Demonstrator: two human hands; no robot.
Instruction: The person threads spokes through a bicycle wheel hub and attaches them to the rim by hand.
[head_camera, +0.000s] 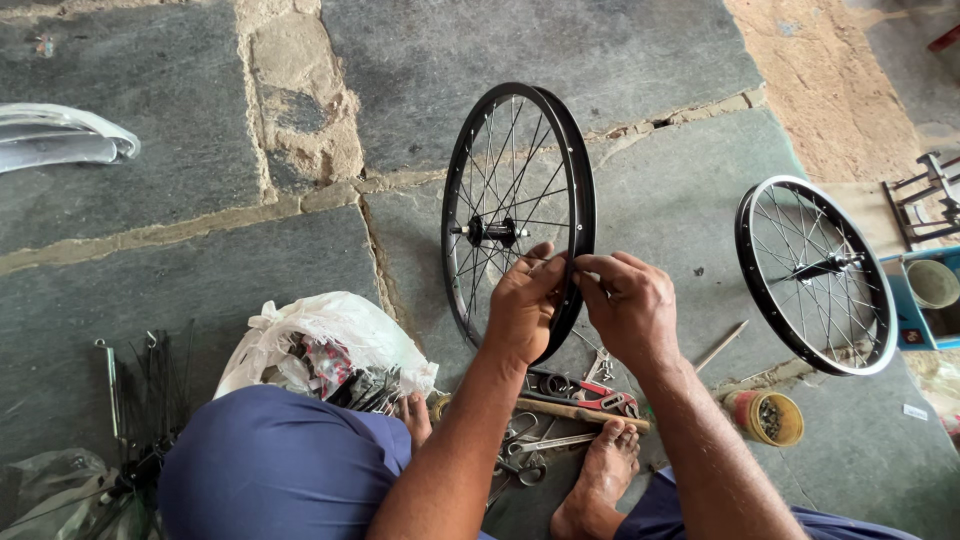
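Stone floor (180, 190): black spoked wheel (518, 215) stood upright, rim pinched by left hand (522, 305) and right hand (630, 308), steadied for spoke access. Second wheel (815, 275) set well apart; tools (580, 395) kept near feet.

A black spoked wheel (518, 215) stands upright on the stone floor (150, 280). The left hand (522, 305) and the right hand (630, 310) meet at its near rim, fingers (590, 268) pinching there. A second wheel (815, 275) stands well apart to the right. Below the hands, pliers with red handles (600, 398) and other tools lie beside a bare foot (600, 475). A white plastic bag (325, 345) sits near the left knee, a small yellow tin (768, 418) to the right.
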